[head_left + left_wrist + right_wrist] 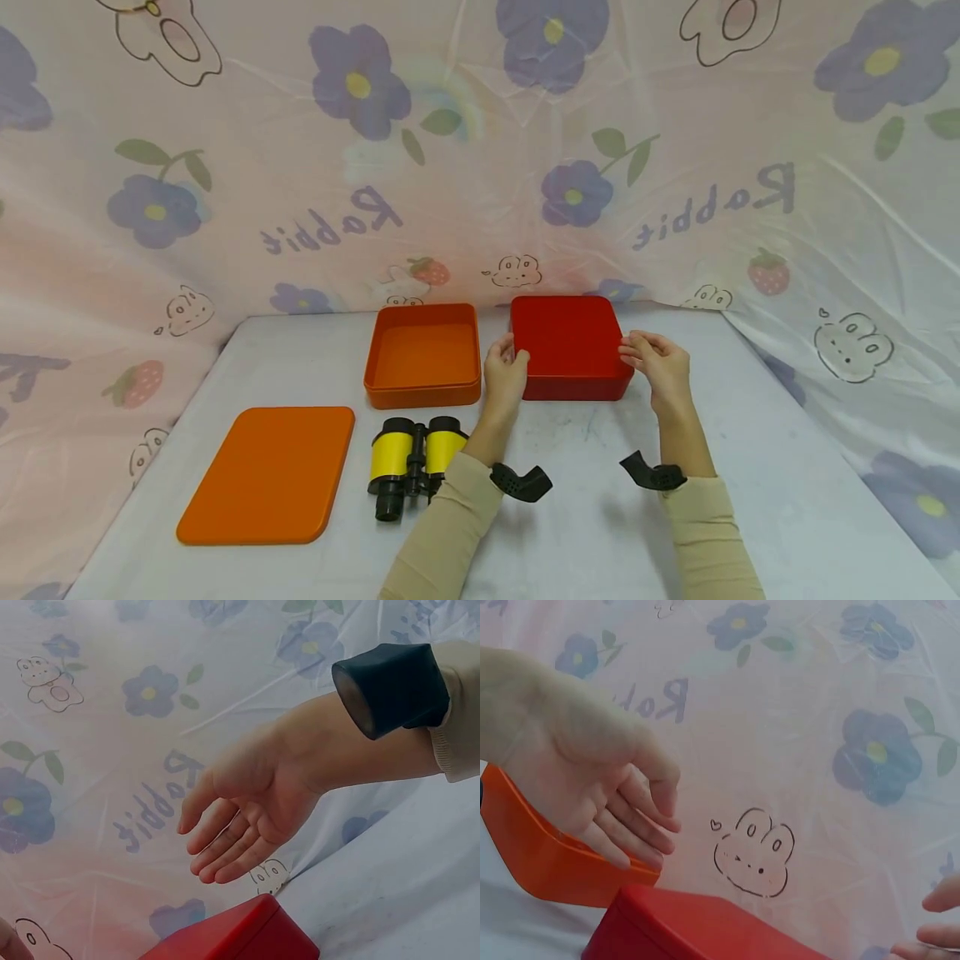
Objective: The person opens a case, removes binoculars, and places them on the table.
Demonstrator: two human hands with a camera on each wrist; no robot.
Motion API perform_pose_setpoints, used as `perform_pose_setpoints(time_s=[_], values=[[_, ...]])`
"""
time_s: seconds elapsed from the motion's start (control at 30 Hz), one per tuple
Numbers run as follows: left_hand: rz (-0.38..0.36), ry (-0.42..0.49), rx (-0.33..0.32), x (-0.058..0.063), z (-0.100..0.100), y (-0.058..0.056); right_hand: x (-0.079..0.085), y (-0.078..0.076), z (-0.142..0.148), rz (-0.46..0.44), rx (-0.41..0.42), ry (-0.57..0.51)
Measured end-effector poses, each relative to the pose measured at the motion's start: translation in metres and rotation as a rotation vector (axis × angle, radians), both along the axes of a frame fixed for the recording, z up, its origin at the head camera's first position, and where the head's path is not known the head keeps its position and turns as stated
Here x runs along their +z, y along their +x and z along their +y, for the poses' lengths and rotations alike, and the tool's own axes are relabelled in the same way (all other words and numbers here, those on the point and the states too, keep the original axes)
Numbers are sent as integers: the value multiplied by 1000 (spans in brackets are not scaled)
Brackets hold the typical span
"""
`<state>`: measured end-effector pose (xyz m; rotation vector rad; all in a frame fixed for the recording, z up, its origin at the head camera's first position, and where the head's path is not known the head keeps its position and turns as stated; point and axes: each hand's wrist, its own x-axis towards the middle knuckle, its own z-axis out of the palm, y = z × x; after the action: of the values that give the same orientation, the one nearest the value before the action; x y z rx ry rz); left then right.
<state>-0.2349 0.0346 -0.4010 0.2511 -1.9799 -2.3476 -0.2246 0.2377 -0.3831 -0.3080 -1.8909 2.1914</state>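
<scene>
A red square box (567, 346) with a flat closed top sits at the back of the table. At its left side is my left hand (504, 377), thumb right at the box's edge. My right hand (660, 367) is beside the opposite side, its fingertips close to the edge. The left wrist view shows the right hand (259, 787) with loosely bent fingers above a corner of the red box (240, 934). In the right wrist view the left hand (592, 765) hovers likewise, fingers relaxed, over the red box (682, 926).
Left of the red box stands an open orange box (422, 398). Its matching flat orange lid (270, 475) lies nearer on the left. Yellow and black binoculars (393, 456) stand beside my left forearm, which partly covers them. A patterned curtain (465, 167) hangs behind the table.
</scene>
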Motion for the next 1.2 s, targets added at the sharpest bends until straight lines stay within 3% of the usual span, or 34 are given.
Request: perform_pose_setpoints(time_s=[0.47,0.7,0.9,1.2], values=[[-34,-100,41,-12,7,0,-18,-12,12,-2,-165,-120],[-30,-139,113,-16,12,-3,-27,-19,15,-61,-153,-106],[-53,-124,81,-19,16,-2,-33,-22,16,-78,-152,-70],[-70,-140,49,-22,20,0,-43,-25,18,-194,-93,65]])
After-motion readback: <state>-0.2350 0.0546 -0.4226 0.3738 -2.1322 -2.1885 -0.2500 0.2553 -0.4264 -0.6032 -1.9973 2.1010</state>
